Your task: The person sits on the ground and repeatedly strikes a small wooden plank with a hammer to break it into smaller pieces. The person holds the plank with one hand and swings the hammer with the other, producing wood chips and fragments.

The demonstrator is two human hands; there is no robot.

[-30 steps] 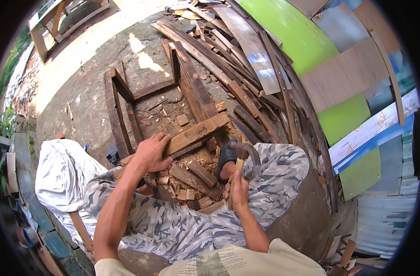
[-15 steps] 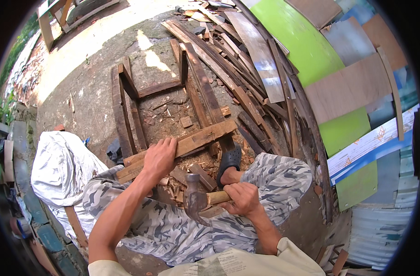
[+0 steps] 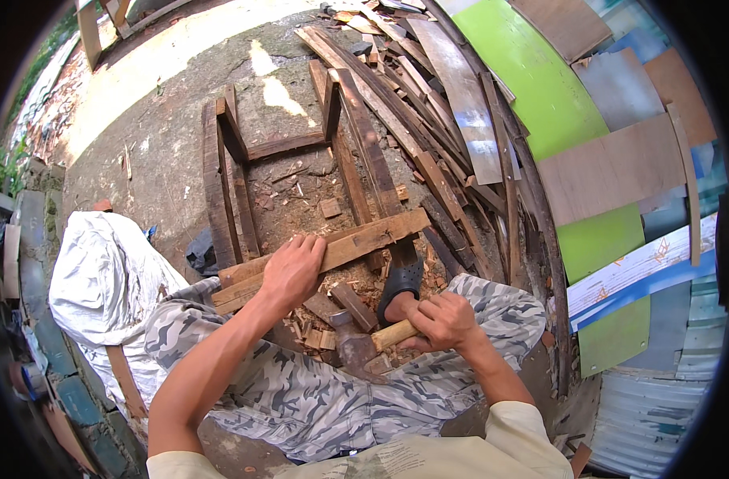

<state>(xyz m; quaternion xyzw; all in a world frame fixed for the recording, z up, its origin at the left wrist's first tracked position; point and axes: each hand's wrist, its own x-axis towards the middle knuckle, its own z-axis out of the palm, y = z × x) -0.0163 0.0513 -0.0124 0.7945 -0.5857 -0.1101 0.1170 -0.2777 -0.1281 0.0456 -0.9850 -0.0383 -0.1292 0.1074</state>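
My left hand [image 3: 295, 270] is closed over a wooden board [image 3: 364, 246] that lies crosswise over the near end of a dark wooden frame [image 3: 285, 147]. In my right hand [image 3: 444, 321] is a claw hammer [image 3: 354, 348], gripped by its light wooden handle. The hammer's metal head hangs over the gap between my legs, apart from the board. The frame has long side pieces and a crosspiece, and it rests on the ground in front of me. Part of the board is hidden under my left hand.
Wood chips and offcuts [image 3: 330, 208] litter the ground inside the frame. A heap of wood strips [image 3: 428, 136] lies to the right, beside green panels [image 3: 532, 72]. A white cloth sack [image 3: 101, 271] is at my left. My foot in a dark clog [image 3: 402, 279] stands near the board's right end.
My right hand has moved slightly right and up with the hammer, whose head now sits a little lower and farther right. The whole scene has shifted slightly; my left hand stays on the board.
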